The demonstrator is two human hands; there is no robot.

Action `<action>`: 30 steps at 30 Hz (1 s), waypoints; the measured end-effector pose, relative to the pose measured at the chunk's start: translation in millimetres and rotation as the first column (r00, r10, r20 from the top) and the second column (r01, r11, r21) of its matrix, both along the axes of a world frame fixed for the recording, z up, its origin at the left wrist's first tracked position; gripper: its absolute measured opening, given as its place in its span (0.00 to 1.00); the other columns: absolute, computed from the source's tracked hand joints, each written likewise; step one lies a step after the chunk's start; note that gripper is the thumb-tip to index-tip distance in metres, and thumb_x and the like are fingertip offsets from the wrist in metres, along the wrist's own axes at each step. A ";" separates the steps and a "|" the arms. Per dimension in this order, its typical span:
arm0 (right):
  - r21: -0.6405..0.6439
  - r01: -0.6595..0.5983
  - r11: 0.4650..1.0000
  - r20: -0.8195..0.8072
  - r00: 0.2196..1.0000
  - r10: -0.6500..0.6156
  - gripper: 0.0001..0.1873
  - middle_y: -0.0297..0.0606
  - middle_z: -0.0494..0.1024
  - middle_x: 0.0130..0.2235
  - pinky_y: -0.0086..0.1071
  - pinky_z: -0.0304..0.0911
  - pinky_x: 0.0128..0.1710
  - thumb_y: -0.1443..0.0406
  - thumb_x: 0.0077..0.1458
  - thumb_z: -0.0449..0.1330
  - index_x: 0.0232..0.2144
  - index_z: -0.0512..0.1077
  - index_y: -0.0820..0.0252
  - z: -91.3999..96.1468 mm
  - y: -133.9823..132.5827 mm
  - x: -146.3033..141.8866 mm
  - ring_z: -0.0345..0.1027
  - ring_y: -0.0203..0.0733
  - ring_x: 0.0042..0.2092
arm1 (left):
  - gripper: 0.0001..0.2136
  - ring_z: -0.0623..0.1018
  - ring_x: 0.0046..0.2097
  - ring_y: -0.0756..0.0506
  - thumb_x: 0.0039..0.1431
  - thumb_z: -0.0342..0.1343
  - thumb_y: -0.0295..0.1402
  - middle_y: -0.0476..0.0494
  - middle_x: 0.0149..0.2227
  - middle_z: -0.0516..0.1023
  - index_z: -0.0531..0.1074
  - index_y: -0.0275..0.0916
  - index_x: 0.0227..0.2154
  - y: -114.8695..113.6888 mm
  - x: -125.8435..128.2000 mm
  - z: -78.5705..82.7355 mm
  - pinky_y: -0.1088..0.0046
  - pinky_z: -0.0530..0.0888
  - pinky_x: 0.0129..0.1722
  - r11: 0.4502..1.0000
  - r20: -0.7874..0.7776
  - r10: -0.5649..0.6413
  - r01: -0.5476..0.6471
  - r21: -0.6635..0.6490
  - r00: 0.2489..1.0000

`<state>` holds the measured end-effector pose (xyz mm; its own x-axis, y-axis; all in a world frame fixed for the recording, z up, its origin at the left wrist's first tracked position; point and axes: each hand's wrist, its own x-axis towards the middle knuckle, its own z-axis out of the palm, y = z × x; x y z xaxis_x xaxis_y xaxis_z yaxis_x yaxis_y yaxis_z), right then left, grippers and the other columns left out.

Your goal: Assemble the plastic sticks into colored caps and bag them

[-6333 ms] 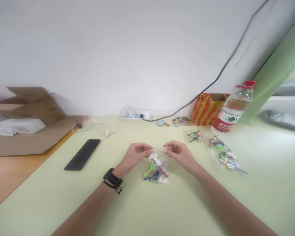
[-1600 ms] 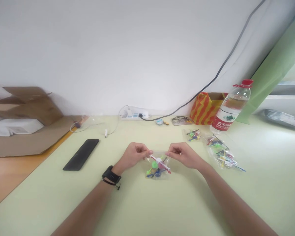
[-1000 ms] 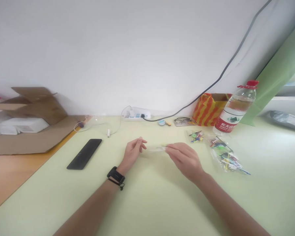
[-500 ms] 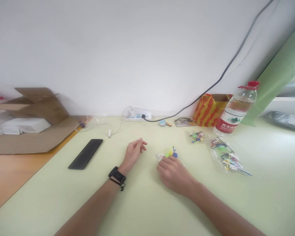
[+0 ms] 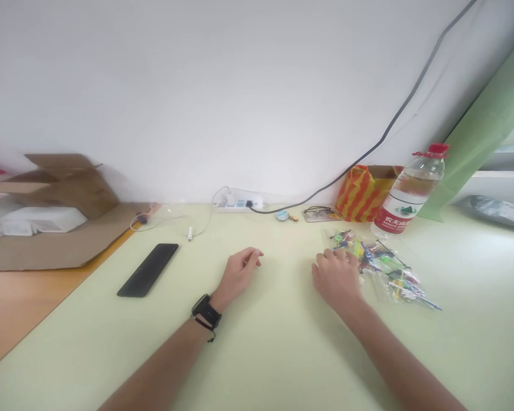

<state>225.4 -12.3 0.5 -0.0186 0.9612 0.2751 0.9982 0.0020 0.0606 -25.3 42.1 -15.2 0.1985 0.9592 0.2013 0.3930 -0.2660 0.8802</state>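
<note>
My right hand has its fingers curled over the edge of a clear plastic bag of small colourful plastic pieces. That bag lies against other bags, and its near side is partly hidden by my fingers. Just beyond it is another clear bag with similar pieces. To the right rests a further bag, with a blue stick-like piece poking toward its corner. My left hand, a black watch on its wrist, rests on the table with loosely bent fingers and nothing visible in them.
A black phone-like slab lies left on the pale green table. Along the wall are a power strip, a round tin, glasses, a red-yellow bag and a water bottle. An open cardboard box stands left.
My right hand has moved right with the small bag, from the middle of the table to the other bags. My left hand has shifted slightly right and nearer, its fingers a little more bent.
</note>
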 end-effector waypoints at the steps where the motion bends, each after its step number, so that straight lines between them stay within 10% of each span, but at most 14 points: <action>1: 0.016 -0.042 0.999 -0.062 0.997 0.043 0.12 0.53 0.80 0.42 0.57 0.56 0.54 0.67 0.64 0.53 0.36 0.77 0.63 -0.8 0.8 -2.5 0.69 0.63 0.50 | 0.19 0.77 0.36 0.45 0.70 0.49 0.49 0.45 0.35 0.80 0.78 0.40 0.42 -2.8 1.5 1.7 0.69 0.73 0.38 1.000 -0.017 -0.015 0.015 0.018 1.000; 5: 0.055 -0.266 0.962 -0.496 0.829 0.258 0.15 0.49 0.79 0.50 0.51 0.62 0.56 0.59 0.67 0.53 0.49 0.74 0.59 -7.0 0.1 -20.1 0.69 0.57 0.55 | 0.19 0.76 0.55 0.41 0.71 0.48 0.46 0.41 0.55 0.78 0.71 0.44 0.58 -18.6 6.9 11.5 0.63 0.72 0.55 0.988 -0.043 -0.108 0.112 0.103 0.993; 9: 0.052 -0.438 0.897 -0.896 0.376 0.235 0.27 0.48 0.71 0.63 0.48 0.62 0.61 0.50 0.69 0.50 0.64 0.63 0.54 -9.4 -9.5 -39.5 0.64 0.51 0.63 | 0.26 0.61 0.70 0.38 0.71 0.49 0.45 0.42 0.71 0.60 0.58 0.48 0.69 -36.8 13.2 21.0 0.55 0.58 0.69 0.946 -0.098 -0.279 0.291 0.143 0.955; 13: 0.155 -0.557 0.816 -0.982 0.005 0.190 0.37 0.38 0.41 0.76 0.48 0.44 0.72 0.49 0.71 0.45 0.74 0.37 0.46 -9.4 -22.5 -57.5 0.40 0.43 0.74 | 0.32 0.45 0.75 0.38 0.72 0.48 0.46 0.47 0.76 0.41 0.44 0.50 0.73 -51.5 22.2 25.2 0.55 0.47 0.74 0.907 -0.081 -0.402 0.409 0.100 0.912; 17: 0.211 -0.554 0.805 -0.974 -0.054 0.218 0.39 0.28 0.23 0.75 0.47 0.27 0.74 0.48 0.72 0.42 0.73 0.26 0.43 -16.0 -28.7 -65.8 0.18 0.39 0.75 | 0.33 0.38 0.75 0.41 0.73 0.43 0.46 0.51 0.76 0.31 0.33 0.51 0.74 -61.0 28.6 26.5 0.56 0.43 0.74 0.879 0.054 -0.477 0.477 0.013 0.877; 30: 0.342 -0.629 0.699 -0.927 -0.101 0.362 0.45 0.28 0.24 0.75 0.50 0.29 0.73 0.41 0.66 0.48 0.74 0.32 0.44 -19.9 -21.7 -53.5 0.18 0.46 0.75 | 0.41 0.39 0.75 0.35 0.66 0.53 0.54 0.51 0.75 0.25 0.34 0.55 0.73 -62.4 34.0 23.4 0.50 0.48 0.73 0.810 0.434 -0.508 0.584 -0.054 0.744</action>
